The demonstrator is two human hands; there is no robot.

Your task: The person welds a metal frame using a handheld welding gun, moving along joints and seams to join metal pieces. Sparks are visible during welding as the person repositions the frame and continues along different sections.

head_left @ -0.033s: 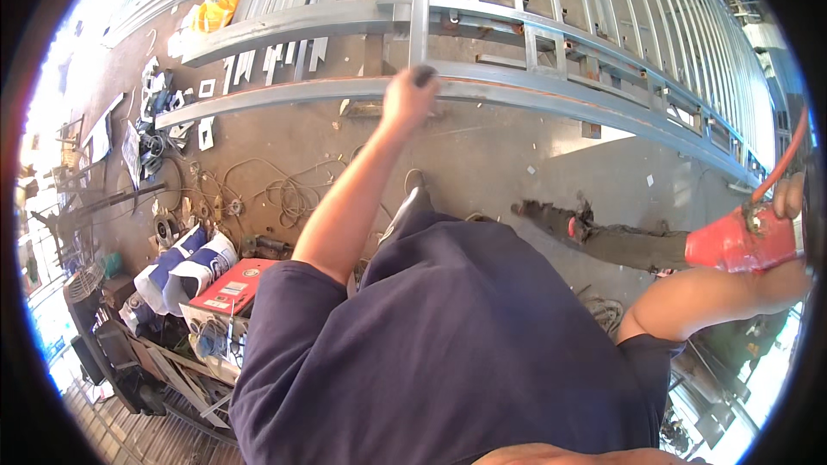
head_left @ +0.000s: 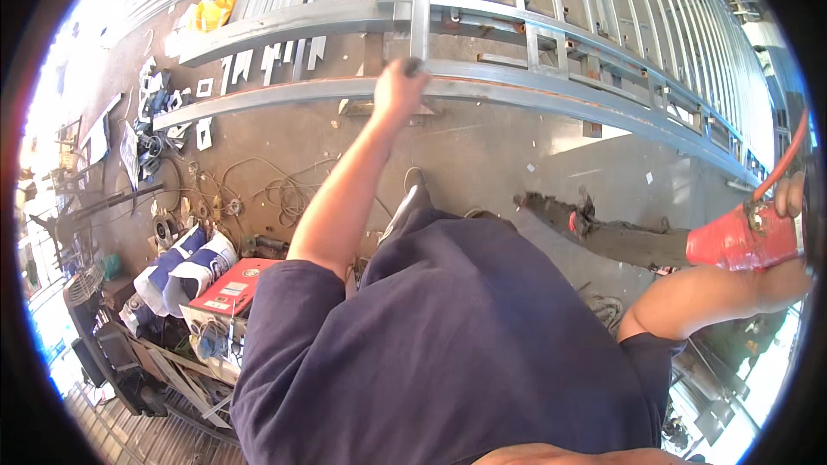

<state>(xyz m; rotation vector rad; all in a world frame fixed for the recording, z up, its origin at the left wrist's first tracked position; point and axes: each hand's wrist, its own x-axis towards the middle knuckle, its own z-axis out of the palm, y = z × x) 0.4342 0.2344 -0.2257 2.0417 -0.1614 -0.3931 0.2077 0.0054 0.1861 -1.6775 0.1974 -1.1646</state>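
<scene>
At the upper middle my left hand (head_left: 400, 90) is closed around a small dark piece (head_left: 414, 66), its kind not clear. The hand sits over a long galvanised steel tube (head_left: 310, 89), close to where an upright tube (head_left: 420, 9) meets the frame. By the right rim, my right hand (head_left: 787, 196) shows only curled fingertips above a red tapered object (head_left: 741, 239), which hides most of the hand. The object appears to be in its grasp. An orange-red hose (head_left: 786, 164) runs up from beside those fingers.
A large barred metal frame (head_left: 603, 34) spans the upper right. Cables (head_left: 289, 194) and metal scraps (head_left: 155, 112) lie on the floor to the left. Below them stand a red-topped machine (head_left: 226, 286) and blue-and-white bags (head_left: 194, 267). My shoe (head_left: 413, 179) is below the tube.
My left hand has shifted slightly left and away from me along the tube, with the dark piece still in it. My right hand looks almost unmoved.
</scene>
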